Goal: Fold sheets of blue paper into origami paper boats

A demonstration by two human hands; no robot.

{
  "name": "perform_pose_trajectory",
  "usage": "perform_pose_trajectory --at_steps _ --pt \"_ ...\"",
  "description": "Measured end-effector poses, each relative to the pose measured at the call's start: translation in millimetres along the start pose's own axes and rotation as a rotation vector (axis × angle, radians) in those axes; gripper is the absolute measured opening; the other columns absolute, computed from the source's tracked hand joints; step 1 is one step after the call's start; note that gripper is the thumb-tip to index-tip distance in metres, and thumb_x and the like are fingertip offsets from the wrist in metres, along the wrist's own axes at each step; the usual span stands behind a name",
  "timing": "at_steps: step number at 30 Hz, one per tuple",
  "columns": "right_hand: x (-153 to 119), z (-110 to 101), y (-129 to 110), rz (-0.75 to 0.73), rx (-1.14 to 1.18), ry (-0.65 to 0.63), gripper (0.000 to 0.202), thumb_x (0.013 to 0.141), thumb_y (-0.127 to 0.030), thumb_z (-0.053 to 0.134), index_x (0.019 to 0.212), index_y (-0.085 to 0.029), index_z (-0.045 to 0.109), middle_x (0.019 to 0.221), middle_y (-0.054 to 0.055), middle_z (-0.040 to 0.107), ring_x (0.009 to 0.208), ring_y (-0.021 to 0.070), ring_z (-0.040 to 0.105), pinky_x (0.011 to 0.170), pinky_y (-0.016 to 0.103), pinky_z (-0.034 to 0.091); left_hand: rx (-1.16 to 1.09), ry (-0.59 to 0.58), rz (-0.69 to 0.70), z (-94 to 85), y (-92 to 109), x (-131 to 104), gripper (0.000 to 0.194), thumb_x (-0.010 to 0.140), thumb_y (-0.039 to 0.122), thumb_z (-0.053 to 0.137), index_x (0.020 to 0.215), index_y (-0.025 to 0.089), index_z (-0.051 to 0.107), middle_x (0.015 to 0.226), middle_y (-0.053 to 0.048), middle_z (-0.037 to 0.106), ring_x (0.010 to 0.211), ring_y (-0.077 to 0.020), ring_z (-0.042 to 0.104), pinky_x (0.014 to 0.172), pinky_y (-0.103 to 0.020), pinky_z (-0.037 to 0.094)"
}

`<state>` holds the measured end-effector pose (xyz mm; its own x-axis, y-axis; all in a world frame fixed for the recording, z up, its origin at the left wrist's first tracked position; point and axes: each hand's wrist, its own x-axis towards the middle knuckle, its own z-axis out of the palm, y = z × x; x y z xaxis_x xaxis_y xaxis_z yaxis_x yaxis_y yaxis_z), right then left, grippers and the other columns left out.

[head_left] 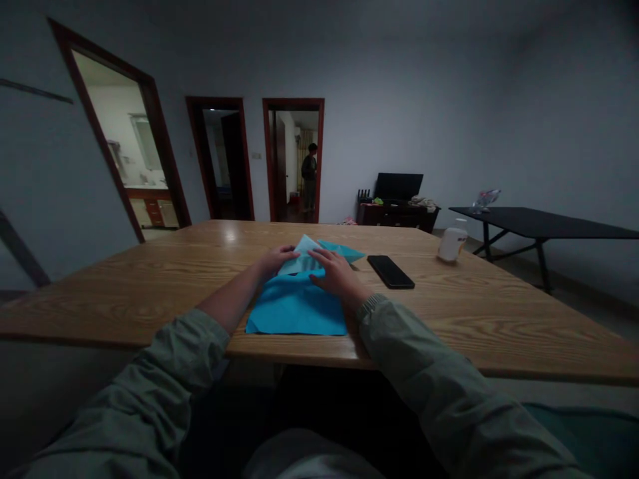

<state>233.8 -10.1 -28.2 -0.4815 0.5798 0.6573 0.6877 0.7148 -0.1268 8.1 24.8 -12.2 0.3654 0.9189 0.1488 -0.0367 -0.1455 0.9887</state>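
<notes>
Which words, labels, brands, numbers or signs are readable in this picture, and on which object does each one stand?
No readable text.
White bottle: markings too small and blurred to read.
Blue sheet: no text visible.
Black phone: no text visible.

Our right grip (pixel 339 271) hides part of the pale paper (pixel 302 257), the blue sheet (pixel 299 313) and the folded paper (pixel 350 253) behind it. We cannot make out any marking on the blurred bottle (pixel 452 245), nor what the small shiny thing (pixel 485 199) is. The view's right edge cuts off the black tabletop (pixel 554 224); its bottom edge crops our sleeves (pixel 124 406).
</notes>
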Motion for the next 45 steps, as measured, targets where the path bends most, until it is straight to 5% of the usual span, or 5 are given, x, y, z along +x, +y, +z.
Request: perform_pose_trajectory --at_steps 9,16,24,30,45 --pt "20 7 -16 0.152 0.367 0.22 0.039 0.082 -0.034 0.069 0.116 -0.018 0.06 0.099 0.007 0.067 0.087 0.0217 0.063 0.077 0.031 0.048 0.082 -0.087 0.253 8.1 7 -8 0.055 0.071 0.047 0.073 0.117 0.018 0.063 0.122 -0.013 0.066 0.114 -0.0269 0.061 0.092 -0.037 0.047" --pt "24 5 -18 0.193 0.31 0.302 0.015 0.081 -0.032 0.061 0.082 -0.019 0.055 0.075 0.001 0.06 0.069 0.0172 0.055 0.065 0.026 0.04 0.211 0.08 0.329 10.4 6 -1 0.047 0.061 0.036 0.083 0.098 0.013 0.064 0.095 -0.008 0.071 0.09 -0.0214 0.066 0.085 -0.036 0.05" --pt "27 1 -15 0.236 0.18 0.425 0.008 0.077 -0.021 0.055 0.075 -0.022 0.047 0.074 0.0 0.055 0.071 0.0177 0.052 0.068 0.028 0.04 0.395 0.316 0.45 13.9 10 -7 0.029 0.074 0.042 0.071 0.084 0.017 0.06 0.075 -0.001 0.066 0.07 -0.0157 0.063 0.065 -0.027 0.05" --pt "25 -12 -1 0.381 0.191 0.547 0.007 0.08 -0.027 0.053 0.08 -0.021 0.049 0.078 0.003 0.056 0.074 0.0206 0.056 0.067 0.03 0.043 0.526 0.43 0.609 4.6 18 -15 0.027 0.079 0.045 0.064 0.078 0.018 0.056 0.098 -0.006 0.067 0.088 -0.0182 0.063 0.068 -0.026 0.051" --pt "23 -25 31 0.523 0.383 0.711 0.021 0.077 -0.039 0.056 0.085 -0.019 0.052 0.081 0.005 0.061 0.077 0.022 0.057 0.072 0.033 0.046 0.41 0.683 0.544 -39.5 34 -15 0.022 0.071 0.028 0.067 0.08 0.02 0.048 0.079 0.0 0.061 0.071 -0.0132 0.059 0.065 -0.023 0.046"
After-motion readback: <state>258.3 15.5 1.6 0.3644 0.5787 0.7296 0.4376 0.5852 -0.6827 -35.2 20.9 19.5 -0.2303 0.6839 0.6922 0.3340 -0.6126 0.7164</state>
